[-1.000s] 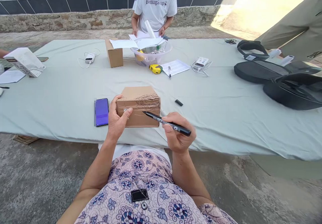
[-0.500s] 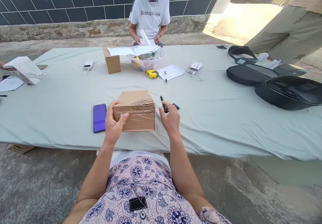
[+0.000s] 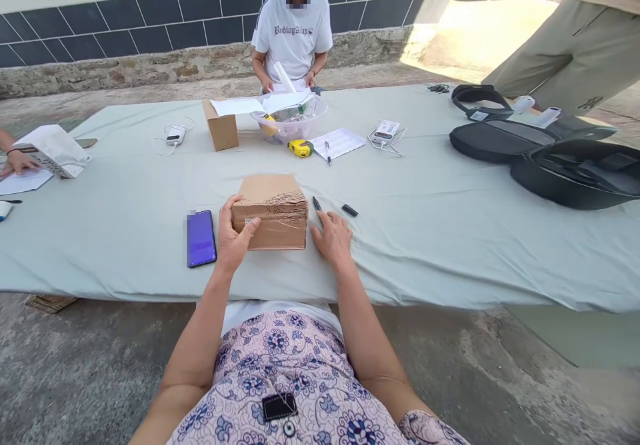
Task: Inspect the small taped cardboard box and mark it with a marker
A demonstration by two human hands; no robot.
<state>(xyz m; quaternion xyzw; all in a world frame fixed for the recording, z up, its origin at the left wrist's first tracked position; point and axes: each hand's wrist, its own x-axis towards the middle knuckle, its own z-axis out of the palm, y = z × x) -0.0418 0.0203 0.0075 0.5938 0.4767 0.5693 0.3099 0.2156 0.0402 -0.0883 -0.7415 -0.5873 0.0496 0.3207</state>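
My left hand [image 3: 235,238] grips the left side of a brown cardboard box [image 3: 275,232], its thumb across the near face and its fingers behind the corner. The box has dark scribbled lines along its top front edge and right end. My right hand [image 3: 334,237] is low over the tablecloth just right of the box, fingers closed round a black marker [image 3: 317,204] whose uncapped tip points away from me. Part of the marker is hidden by the fingers. Its black cap [image 3: 350,210] lies apart, to the right. Left of the box lies a phone [image 3: 201,238] with a lit purple screen.
Across the table [image 3: 425,245] sits a person in a white shirt [image 3: 293,32] behind a plastic basin [image 3: 290,125]. A yellow tape measure [image 3: 301,148], papers [image 3: 340,145] and a small carton [image 3: 223,128] stand near it. An open black case [image 3: 575,172] lies right; another person's hand [image 3: 20,162] is far left.
My right hand has lowered toward the cloth with the marker and shifted slightly left. My left hand still holds the box. At far left, another person's hand has come into view.
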